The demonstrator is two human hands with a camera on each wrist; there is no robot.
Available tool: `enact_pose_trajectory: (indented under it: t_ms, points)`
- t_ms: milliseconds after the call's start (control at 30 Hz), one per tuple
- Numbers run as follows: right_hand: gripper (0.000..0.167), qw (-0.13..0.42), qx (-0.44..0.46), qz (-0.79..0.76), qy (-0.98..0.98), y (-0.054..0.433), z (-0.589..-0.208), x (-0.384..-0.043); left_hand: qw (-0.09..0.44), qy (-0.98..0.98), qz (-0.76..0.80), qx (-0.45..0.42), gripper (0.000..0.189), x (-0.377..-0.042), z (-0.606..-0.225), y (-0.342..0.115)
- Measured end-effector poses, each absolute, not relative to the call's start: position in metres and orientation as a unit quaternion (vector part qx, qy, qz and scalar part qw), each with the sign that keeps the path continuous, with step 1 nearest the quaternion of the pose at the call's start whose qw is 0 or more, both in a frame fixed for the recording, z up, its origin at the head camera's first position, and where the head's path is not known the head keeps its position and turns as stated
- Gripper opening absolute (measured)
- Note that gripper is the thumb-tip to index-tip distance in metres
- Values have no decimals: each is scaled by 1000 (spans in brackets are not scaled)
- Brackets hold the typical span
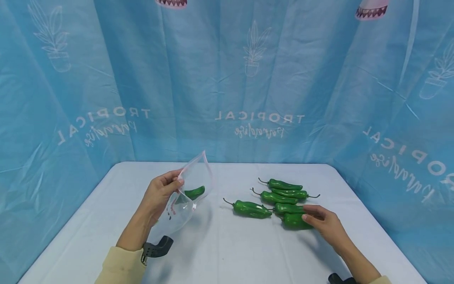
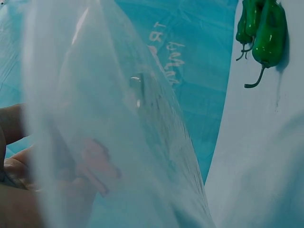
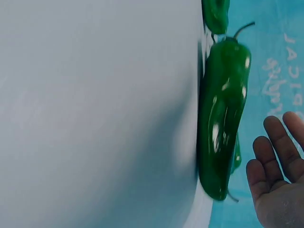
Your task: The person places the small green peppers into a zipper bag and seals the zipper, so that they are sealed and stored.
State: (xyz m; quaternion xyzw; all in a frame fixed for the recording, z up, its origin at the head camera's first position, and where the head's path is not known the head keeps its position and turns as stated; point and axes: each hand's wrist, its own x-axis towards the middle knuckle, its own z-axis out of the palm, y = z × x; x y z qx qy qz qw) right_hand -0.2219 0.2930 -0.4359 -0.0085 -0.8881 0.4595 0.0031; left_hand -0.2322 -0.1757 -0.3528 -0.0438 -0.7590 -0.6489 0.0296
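My left hand pinches the rim of a clear plastic bag with a pinkish edge, its mouth spread. Within the bag shows a green pepper. In the left wrist view the bag fills much of the picture and partly veils the fingers. My right hand hovers at the nearest pepper on the table's right side, fingers loosely bent. From the right wrist, that long glossy pepper lies beside the hand, whose fingers are extended and apart from it.
Several more green peppers with stems lie grouped on the white table, one pepper set left of the others. A blue printed curtain hangs behind and at both sides. Dark wrist devices sit on both forearms.
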Motion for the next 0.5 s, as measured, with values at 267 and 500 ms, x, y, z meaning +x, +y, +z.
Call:
enact_pose_trajectory:
  t_ms: [267, 500]
  points:
    - [64, -14, -39, 449, -893, 306, -441, -222, 27, -752, -656, -49, 50, -232, -353, -176]
    - [65, -15, -39, 450, -892, 311, -446, -224, 28, -749, -660, -54, 51, -233, -352, -175]
